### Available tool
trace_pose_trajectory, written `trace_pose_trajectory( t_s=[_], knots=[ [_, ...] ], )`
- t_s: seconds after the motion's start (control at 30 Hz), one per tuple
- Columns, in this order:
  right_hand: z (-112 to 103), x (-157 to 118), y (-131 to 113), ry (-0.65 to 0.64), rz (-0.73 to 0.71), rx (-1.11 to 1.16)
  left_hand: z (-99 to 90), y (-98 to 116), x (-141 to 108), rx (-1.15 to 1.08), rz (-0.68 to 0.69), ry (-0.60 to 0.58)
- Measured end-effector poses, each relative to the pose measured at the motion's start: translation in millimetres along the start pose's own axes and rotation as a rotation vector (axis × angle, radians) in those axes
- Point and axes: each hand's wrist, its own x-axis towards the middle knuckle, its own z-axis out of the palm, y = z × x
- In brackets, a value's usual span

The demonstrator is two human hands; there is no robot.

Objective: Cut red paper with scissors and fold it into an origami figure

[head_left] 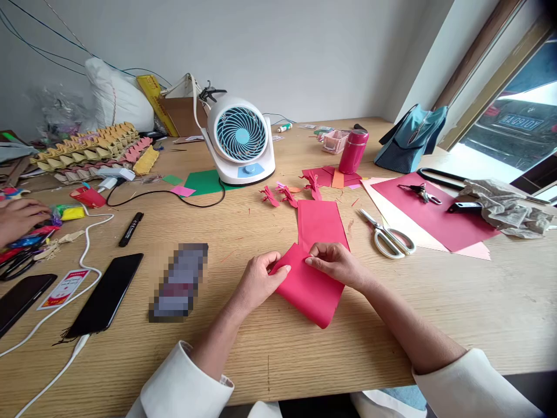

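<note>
A long sheet of red paper (pixel 319 223) lies near the middle of the table, its near part bent over in a loose curl. My left hand (pixel 263 278) pinches the left edge of the curled part between thumb and fingers. On the upper side of that part, my right hand (pixel 334 264) has thumb and forefinger closed on the paper. Just beyond the sheet are small red cut-paper figures (pixel 312 186). White-handled scissors (pixel 389 235) rest to the right of my right hand.
A white fan (pixel 242 139) stands at the back, near a pink bottle (pixel 353 152). Larger red paper (pixel 430 212) and a blue bag (pixel 411 139) are at right. Phones (pixel 107 296), a marker (pixel 131 229) and cables lie left, where another person's hand (pixel 21 217) rests.
</note>
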Motion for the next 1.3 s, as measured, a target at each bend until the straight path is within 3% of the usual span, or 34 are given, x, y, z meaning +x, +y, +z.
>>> trace_pose_trajectory(
  t_s=[0.23,0.4,0.5,0.7,0.97,1.13,1.3],
  knots=[
    [2.3,1.1,-6.3,0.161,0.016,0.149,0.3,-6.8,3.8,-0.265,-0.097,0.109],
    [13.1,-0.3,-9.9,0.281,-0.022,0.182,12.2,0.3,3.9,-0.619,-0.213,0.182],
    [20.3,-0.2,-9.9,0.321,-0.045,0.219,20.2,3.1,1.7,-0.690,-0.243,0.196],
    [28.4,-0.2,-13.7,0.323,-0.013,0.294,27.5,1.8,-1.6,-0.583,-0.256,0.226],
    [28.4,2.5,-6.9,0.314,-0.034,0.275,18.2,3.3,0.1,-0.546,-0.269,0.255],
    [23.1,4.1,2.8,0.300,0.000,0.040,11.3,-3.6,2.1,-0.455,-0.252,0.208],
    [21.4,2.1,-2.3,0.334,0.025,-0.262,7.8,-16.0,7.9,-0.090,-0.149,0.267]
  ],
)
